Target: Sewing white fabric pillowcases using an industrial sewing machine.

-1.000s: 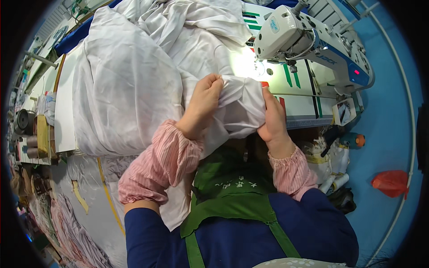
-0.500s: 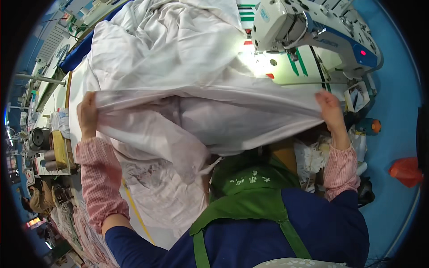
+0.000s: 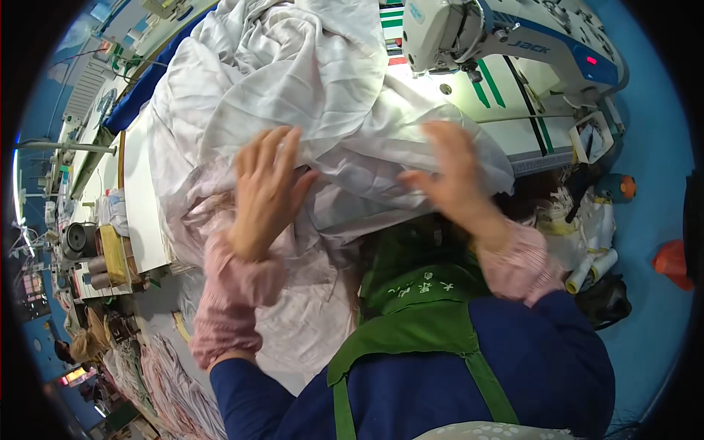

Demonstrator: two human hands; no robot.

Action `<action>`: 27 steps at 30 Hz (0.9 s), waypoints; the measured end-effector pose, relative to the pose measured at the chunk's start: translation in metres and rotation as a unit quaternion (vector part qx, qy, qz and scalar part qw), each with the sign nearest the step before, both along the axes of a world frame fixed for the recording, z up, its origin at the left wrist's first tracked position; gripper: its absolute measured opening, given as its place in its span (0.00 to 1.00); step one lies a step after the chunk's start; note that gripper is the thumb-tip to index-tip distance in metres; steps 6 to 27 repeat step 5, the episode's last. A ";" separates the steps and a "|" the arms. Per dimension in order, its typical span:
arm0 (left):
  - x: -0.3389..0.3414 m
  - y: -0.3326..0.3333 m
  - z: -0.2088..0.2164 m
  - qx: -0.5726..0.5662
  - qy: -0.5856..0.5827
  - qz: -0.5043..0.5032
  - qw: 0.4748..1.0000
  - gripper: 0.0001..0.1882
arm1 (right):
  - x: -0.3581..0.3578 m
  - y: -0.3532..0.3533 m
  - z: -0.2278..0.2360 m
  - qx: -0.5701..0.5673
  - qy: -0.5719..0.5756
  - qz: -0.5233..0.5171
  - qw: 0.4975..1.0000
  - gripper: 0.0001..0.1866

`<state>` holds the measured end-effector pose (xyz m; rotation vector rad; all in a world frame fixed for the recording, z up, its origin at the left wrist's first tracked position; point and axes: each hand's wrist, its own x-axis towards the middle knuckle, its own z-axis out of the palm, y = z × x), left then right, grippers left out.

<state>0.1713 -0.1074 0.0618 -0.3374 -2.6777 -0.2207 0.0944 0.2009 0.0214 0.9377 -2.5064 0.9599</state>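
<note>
A large white cloth [image 3: 293, 95] lies bunched and folded over the sewing table, and part of it hangs over the near edge toward my lap. My left hand [image 3: 265, 180] is over the cloth's left middle, fingers stretched and thumb apart, holding nothing. To its right, my right hand [image 3: 456, 172] is also spread over the cloth, its fingers smeared by motion but plainly apart. Whether either palm touches the fabric is hard to see. At the far right of the cloth stands a white and blue sewing machine [image 3: 506, 37] with its lamp lit.
Right of the table are a small white box [image 3: 591, 139], thread cones [image 3: 603, 268] and a black bag [image 3: 605, 302]. A red bag [image 3: 672, 264] lies on the blue floor [image 3: 653, 198]. More cloth [image 3: 172, 381] is heaped at lower left, below a yellow box [image 3: 115, 253].
Both hands have let go of the cloth's stretched edge and come inward, fingers opened. The cloth has dropped slack, its right end now draped over the table's edge.
</note>
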 end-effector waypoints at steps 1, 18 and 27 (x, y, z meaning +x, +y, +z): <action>-0.017 0.013 0.002 0.000 -0.006 -0.024 1.000 0.24 | 0.002 -0.031 -0.001 -0.015 -0.001 0.015 1.000 0.31; -0.040 0.017 0.006 0.059 -0.201 -0.015 0.978 0.20 | -0.025 -0.076 0.006 0.079 -0.279 0.021 0.957 0.31; -0.040 0.017 0.006 0.059 -0.201 -0.015 0.978 0.20 | -0.025 -0.076 0.006 0.079 -0.279 0.021 0.957 0.31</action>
